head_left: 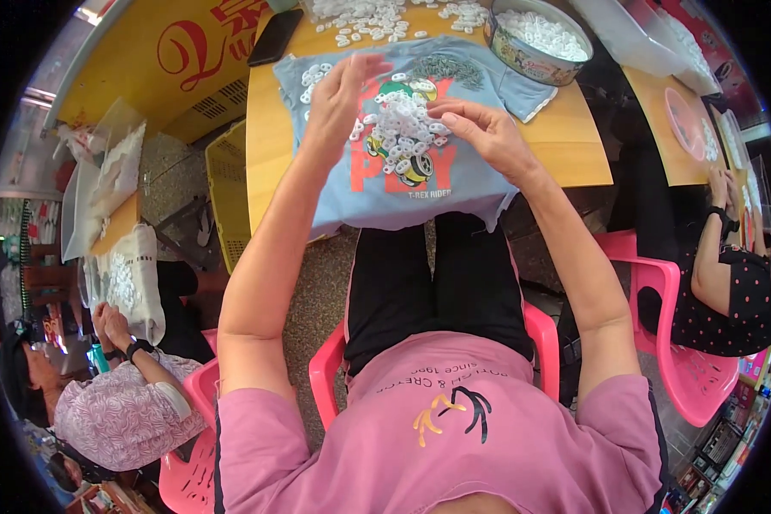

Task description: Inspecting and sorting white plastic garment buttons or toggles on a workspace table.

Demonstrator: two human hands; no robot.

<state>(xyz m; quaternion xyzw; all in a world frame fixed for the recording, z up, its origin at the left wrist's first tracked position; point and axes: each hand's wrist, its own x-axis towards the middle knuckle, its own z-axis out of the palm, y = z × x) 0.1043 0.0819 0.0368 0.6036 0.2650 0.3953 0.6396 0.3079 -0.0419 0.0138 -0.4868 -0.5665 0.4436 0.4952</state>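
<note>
A grey-blue printed T-shirt point(330, 193) lies spread over the wooden table. On its middle sits a loose heap of small white oval plastic pieces point(398, 128), some showing two holes. My left hand point(338, 103) is raised at the heap's left side, fingers stretched out toward the right, with nothing seen in it. At the heap's right edge, my right hand point(487, 135) has its fingers extended over the pieces and its thumb apart; its fingertips touch or almost touch them. Beyond the heap lies a pile of thin dark-greenish metal bits point(448, 70). More white pieces lie left of my left hand.
A round tin point(540, 75) full of white pieces stands at the far right of the table point(565, 137). A dark phone point(275, 38) lies far left, beside scattered white pieces point(373, 19). People sit at tables on both sides; a yellow crate point(230, 193) stands left.
</note>
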